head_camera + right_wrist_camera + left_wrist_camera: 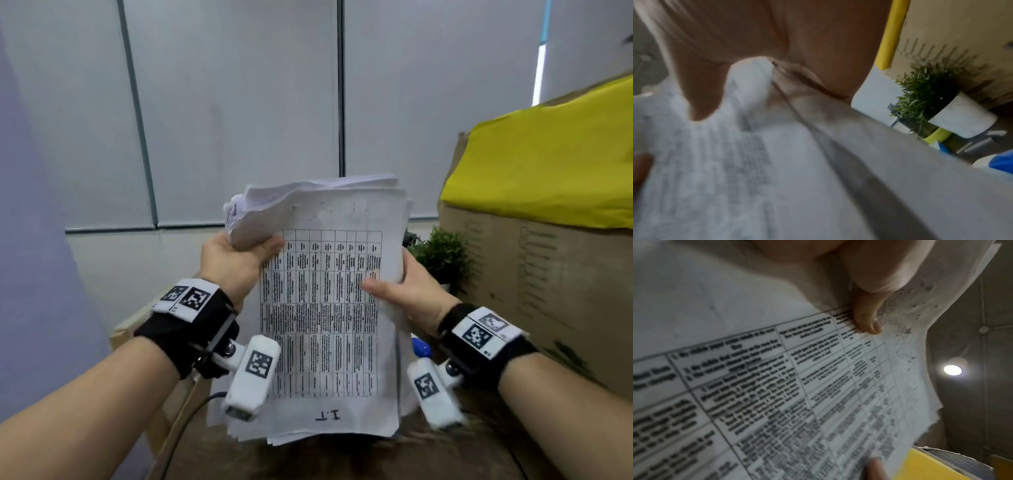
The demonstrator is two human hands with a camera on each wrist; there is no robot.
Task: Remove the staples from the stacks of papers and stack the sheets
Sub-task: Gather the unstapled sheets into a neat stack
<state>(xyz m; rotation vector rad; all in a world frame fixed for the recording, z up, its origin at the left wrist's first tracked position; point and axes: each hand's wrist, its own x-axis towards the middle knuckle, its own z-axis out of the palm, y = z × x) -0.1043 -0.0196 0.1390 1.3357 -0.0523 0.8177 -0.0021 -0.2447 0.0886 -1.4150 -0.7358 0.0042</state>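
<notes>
I hold the paper stack upright above the tabletop, left hand gripping its curled upper corner, right hand pinching the opposite edge, probably to square the sheets.

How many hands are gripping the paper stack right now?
2. The left hand grips the paper stack at its folded-back top left corner; the right hand holds its right edge.

Head view: evenly bright, soft light, edges bowed.
Left wrist: dim; ceiling lamp glares at right; print blurred.
Right wrist: heavy blur; only plant fairly sharp.
</notes>
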